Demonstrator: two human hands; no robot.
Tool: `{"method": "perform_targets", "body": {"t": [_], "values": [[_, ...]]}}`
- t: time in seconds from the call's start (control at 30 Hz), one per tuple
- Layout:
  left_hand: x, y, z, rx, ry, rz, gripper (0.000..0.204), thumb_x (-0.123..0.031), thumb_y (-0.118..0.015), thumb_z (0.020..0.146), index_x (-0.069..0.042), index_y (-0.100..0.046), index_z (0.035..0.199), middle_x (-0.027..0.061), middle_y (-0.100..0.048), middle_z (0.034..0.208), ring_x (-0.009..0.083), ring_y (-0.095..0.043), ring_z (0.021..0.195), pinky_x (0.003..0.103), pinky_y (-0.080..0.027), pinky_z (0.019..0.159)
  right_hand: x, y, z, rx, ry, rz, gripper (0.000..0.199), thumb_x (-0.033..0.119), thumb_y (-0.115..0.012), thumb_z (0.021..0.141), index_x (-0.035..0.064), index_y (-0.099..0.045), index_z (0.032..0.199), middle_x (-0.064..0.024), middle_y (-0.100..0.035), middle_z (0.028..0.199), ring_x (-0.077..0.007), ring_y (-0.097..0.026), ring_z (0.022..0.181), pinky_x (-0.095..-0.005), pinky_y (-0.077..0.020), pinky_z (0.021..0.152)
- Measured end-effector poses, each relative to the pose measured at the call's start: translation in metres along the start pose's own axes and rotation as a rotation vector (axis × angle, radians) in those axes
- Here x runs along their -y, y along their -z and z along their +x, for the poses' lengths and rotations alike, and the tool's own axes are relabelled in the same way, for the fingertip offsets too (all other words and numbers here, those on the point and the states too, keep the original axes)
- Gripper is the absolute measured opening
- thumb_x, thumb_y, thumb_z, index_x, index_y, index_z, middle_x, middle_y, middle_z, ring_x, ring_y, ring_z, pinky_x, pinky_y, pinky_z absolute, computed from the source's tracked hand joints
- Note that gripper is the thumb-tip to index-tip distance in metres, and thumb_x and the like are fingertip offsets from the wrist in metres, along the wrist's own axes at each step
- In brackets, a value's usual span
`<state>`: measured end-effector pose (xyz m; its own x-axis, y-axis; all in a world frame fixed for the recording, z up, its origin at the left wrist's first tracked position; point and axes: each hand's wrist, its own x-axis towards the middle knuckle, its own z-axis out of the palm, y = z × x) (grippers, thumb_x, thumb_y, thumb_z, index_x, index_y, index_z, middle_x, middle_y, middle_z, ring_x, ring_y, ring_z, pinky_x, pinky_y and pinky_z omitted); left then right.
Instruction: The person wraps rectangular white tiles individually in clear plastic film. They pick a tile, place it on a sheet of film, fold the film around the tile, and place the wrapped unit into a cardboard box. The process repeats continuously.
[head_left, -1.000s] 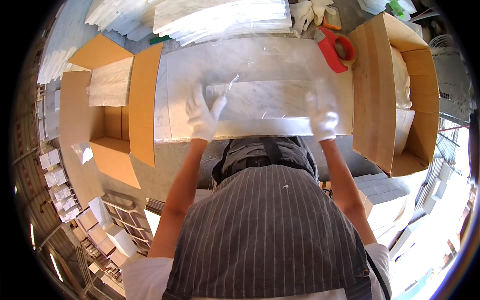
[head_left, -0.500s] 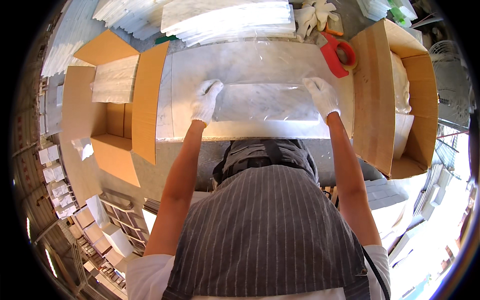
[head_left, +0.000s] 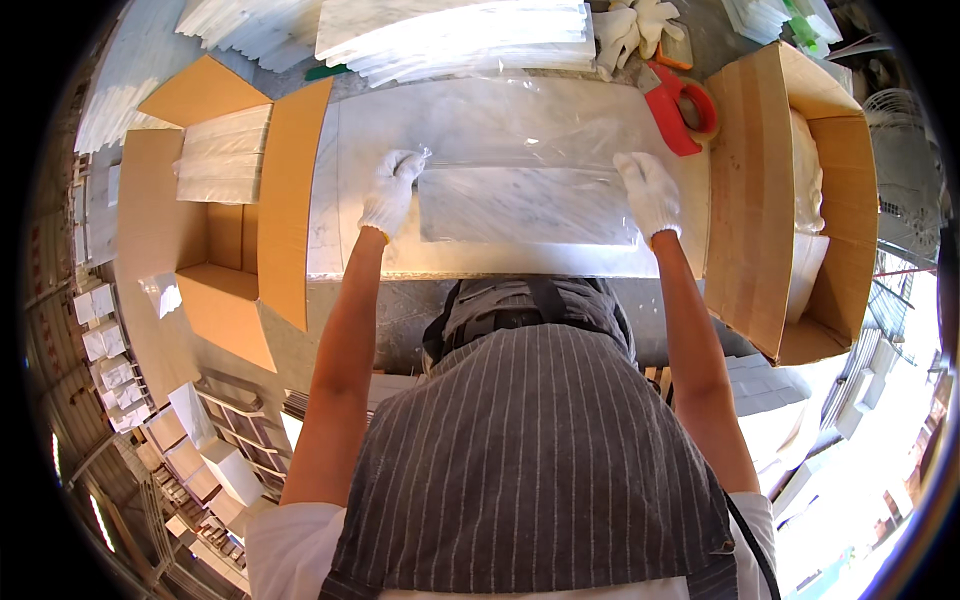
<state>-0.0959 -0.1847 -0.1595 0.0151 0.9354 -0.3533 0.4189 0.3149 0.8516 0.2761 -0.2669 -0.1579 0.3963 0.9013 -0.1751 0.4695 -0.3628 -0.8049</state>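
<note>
On a pale marble slab (head_left: 380, 110) in front of me lies a rectangular grey-veined marble tile (head_left: 525, 208). A clear plastic film (head_left: 510, 135) spreads behind the tile and seems to lap over its far edge; how far it covers the tile I cannot tell. My left hand (head_left: 388, 188), in a white knit glove, pinches the film near the tile's far left corner. At the far right corner my right hand (head_left: 648, 195), gloved alike, has its fingers closed on the film's edge.
A red tape dispenser (head_left: 665, 110) lies behind my right hand, with spare white gloves (head_left: 617, 38) beyond. Open cardboard boxes stand at left (head_left: 285, 200) and right (head_left: 745, 200), both with wrapped pieces inside. Stacked tiles (head_left: 455, 35) line the back.
My left hand has moved left and slightly away from me, off the tile's left end. The right hand has barely shifted. More of the tile's left end shows.
</note>
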Motion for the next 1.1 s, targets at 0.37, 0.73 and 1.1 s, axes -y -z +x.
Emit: {"method": "perform_targets", "body": {"t": [0.37, 0.73, 1.1], "values": [[-0.024, -0.039, -0.077, -0.107, -0.832, 0.695, 0.041, -0.029, -0.064, 0.093, -0.012, -0.059, 0.13, 0.0134, -0.058, 0.132, 0.0381, -0.053, 0.123, 0.047, -0.041, 0.106, -0.012, -0.003, 0.028, 0.098, -0.156, -0.088, 0.05, 0.052, -0.06, 0.089, 0.0043, -0.071, 0.1, -0.0183, -0.069, 0.1, -0.0326, -0.064, 0.099, -0.0415, -0.047, 0.087], [-0.009, -0.023, -0.083, -0.302, -0.838, 0.888, 0.049, -0.034, -0.067, 0.09, -0.017, -0.058, 0.136, 0.0132, -0.051, 0.145, 0.0375, -0.047, 0.131, 0.053, -0.04, 0.108, -0.003, -0.004, 0.033, 0.08, -0.223, -0.162, 0.054, 0.056, -0.057, 0.089, 0.0031, -0.071, 0.089, -0.0206, -0.069, 0.096, -0.0369, -0.064, 0.094, -0.0442, -0.0477, 0.083], [-0.062, -0.132, 0.055, -0.095, -0.767, 1.012, 0.042, -0.041, -0.058, 0.095, -0.018, -0.059, 0.131, 0.0103, -0.057, 0.136, 0.0343, -0.054, 0.123, 0.051, -0.039, 0.108, 0.01, -0.006, 0.032, 0.112, -0.198, -0.147, 0.055, 0.057, -0.055, 0.088, 0.004, -0.07, 0.088, -0.0225, -0.068, 0.098, -0.0409, -0.063, 0.095, -0.0478, -0.0469, 0.082]]}}
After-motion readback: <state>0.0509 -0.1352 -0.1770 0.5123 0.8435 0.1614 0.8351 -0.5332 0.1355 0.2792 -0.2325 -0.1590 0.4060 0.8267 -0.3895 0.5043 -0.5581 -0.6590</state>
